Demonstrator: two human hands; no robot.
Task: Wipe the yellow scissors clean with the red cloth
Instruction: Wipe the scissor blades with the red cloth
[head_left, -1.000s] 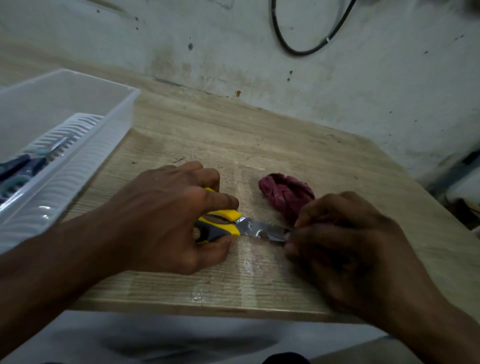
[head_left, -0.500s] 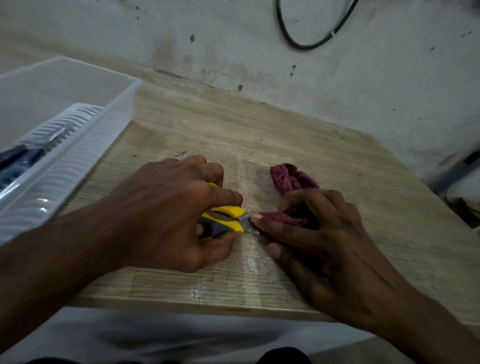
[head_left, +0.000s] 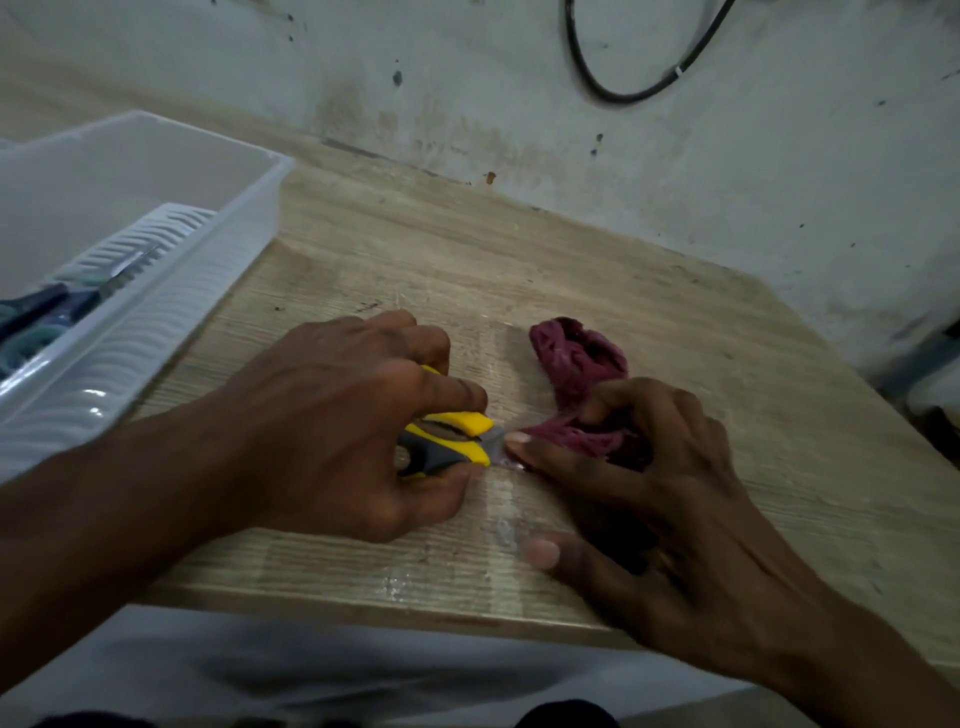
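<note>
Both hands are working low on the tabletop (head_left: 649, 291): our left hand (head_left: 332, 415) is curling tightly round the handles of the yellow scissors (head_left: 457, 439), pinning them flat, while our right hand (head_left: 639, 467) is pinching the red cloth (head_left: 576, 364) over the blades, which are lying hidden beneath it. For a clean pass, we are probably best squeezing the cloth firmly and drawing it from pivot toward tip, fingers clear of the edge. Off left, a white plastic bin (head_left: 156, 312) is holding other tools.
</note>
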